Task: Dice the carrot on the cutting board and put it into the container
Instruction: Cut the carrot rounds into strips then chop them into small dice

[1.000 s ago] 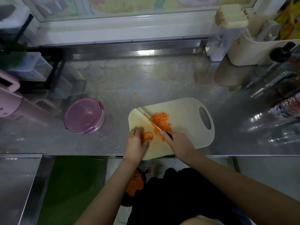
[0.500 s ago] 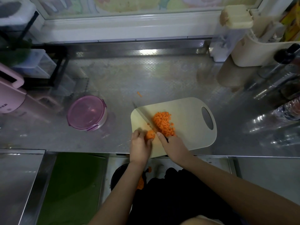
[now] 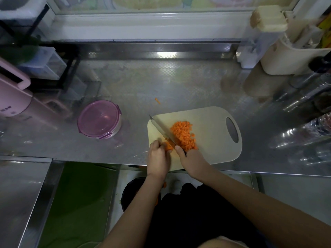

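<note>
One closed container [image 3: 99, 119]; at the bench's [image 3: 179, 83] front edge, left hand [image 3: 158, 160] holds one carrot stub [image 3: 168, 147], right hand [image 3: 192, 161] grips one knife [image 3: 162, 129].

Steel counter [image 3: 179, 83] bears the cutting board [image 3: 211, 133]; leftward, a lidded container [image 3: 99, 119]; a stray carrot bit [image 3: 157, 101] behind.

The cream cutting board [image 3: 211, 122] lay flat on the counter, its near edge under both hands. A heap of small orange carrot dice [image 3: 183, 134] sat on it just ahead of the right hand [image 3: 192, 159]. A short uncut carrot stub [image 3: 168, 146] lay under the fingertips of the left hand [image 3: 158, 158]. The knife [image 3: 162, 128], gripped by the right hand, slanted between stub and heap. The round container [image 3: 99, 119], pink lid on, stood well left of the left hand.
</note>
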Action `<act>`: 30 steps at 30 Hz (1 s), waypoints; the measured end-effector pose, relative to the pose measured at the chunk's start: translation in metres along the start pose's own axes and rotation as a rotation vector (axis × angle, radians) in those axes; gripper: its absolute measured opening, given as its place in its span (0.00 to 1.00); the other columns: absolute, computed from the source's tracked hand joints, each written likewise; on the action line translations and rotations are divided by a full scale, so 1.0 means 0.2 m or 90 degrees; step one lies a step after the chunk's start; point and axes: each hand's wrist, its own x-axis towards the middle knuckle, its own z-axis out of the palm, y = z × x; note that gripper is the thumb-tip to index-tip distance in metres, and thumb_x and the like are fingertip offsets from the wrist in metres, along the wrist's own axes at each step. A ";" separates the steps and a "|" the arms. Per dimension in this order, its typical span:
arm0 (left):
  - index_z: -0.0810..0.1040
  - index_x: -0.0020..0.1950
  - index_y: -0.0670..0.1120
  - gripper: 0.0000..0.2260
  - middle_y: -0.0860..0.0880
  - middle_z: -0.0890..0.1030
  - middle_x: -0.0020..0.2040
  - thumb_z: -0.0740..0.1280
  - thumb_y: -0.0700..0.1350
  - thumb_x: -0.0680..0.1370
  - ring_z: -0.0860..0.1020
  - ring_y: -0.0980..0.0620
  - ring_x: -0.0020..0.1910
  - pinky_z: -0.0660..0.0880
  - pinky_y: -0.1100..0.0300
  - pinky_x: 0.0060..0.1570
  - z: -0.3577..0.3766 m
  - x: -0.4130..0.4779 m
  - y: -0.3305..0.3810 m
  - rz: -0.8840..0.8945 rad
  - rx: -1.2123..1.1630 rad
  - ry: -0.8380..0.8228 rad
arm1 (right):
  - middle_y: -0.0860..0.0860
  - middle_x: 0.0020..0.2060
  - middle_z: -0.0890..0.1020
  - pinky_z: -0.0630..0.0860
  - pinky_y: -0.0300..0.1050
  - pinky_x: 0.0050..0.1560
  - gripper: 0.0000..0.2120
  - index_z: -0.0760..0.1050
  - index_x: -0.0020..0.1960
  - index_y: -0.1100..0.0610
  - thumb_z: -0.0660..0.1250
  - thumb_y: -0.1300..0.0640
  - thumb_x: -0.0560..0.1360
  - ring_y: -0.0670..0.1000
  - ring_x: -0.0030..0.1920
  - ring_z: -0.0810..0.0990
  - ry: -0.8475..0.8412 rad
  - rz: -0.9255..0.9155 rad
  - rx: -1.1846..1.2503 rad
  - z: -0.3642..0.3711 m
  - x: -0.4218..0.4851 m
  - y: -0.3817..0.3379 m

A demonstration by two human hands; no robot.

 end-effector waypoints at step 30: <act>0.74 0.64 0.42 0.18 0.44 0.74 0.58 0.68 0.40 0.75 0.75 0.45 0.55 0.69 0.59 0.57 -0.07 0.02 -0.01 -0.036 -0.067 -0.018 | 0.60 0.43 0.80 0.68 0.43 0.44 0.28 0.77 0.50 0.67 0.50 0.43 0.81 0.58 0.49 0.78 0.033 -0.029 0.059 -0.05 0.02 -0.01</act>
